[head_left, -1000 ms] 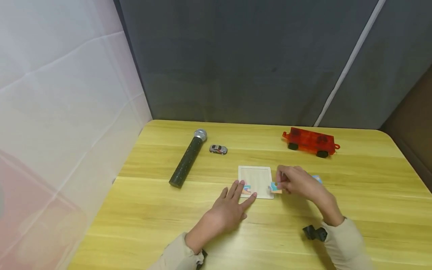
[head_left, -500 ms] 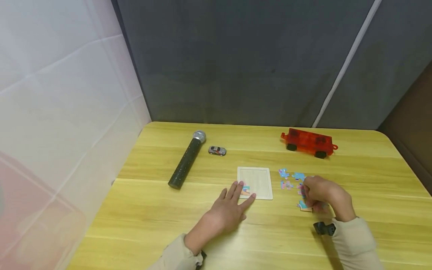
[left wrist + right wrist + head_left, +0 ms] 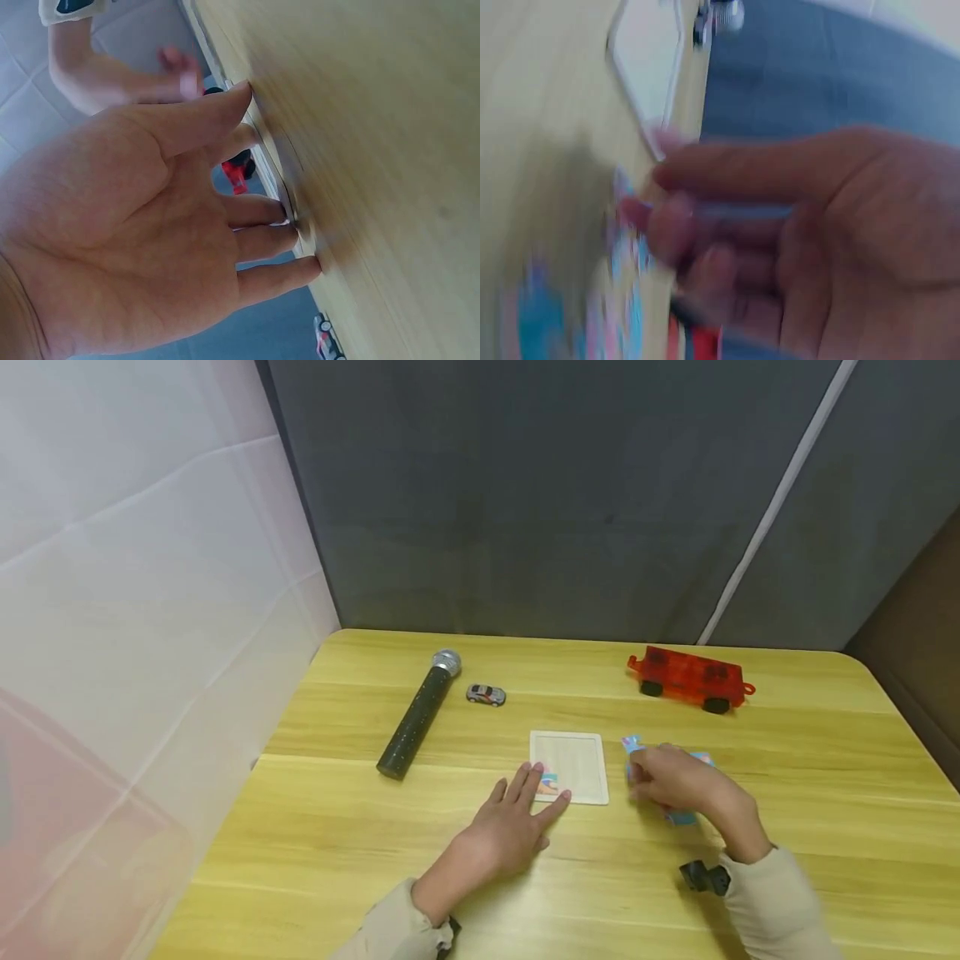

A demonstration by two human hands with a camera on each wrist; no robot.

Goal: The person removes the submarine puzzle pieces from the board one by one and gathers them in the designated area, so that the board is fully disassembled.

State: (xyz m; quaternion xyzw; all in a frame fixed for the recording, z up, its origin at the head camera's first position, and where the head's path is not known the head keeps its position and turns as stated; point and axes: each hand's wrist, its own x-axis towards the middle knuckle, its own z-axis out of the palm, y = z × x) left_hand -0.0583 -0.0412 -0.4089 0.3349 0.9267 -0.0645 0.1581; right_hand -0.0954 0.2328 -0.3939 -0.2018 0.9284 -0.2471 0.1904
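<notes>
A pale square puzzle tray (image 3: 585, 760) lies on the table in the head view, with a small patch of coloured puzzle piece (image 3: 549, 783) in its near left corner. My left hand (image 3: 504, 831) rests its spread fingers on that corner; the left wrist view shows the fingertips (image 3: 289, 270) down at the surface. Right of the tray, my right hand (image 3: 678, 783) hovers among loose blue and pink puzzle pieces (image 3: 681, 817), covering several of them. Its fingers are bent in the blurred right wrist view, and I cannot tell whether they pinch a piece.
Behind the tray stands a small silver toy car (image 3: 486, 694). A dark microphone (image 3: 416, 718) lies to its left. At the back right is a red toy wagon (image 3: 692, 678) with black wheels. A dark partition (image 3: 525, 510) rises behind the table.
My right hand carried a teal and orange piece from the tray's right edge to the loose pieces, then moved back left over them. The left hand stayed on the tray.
</notes>
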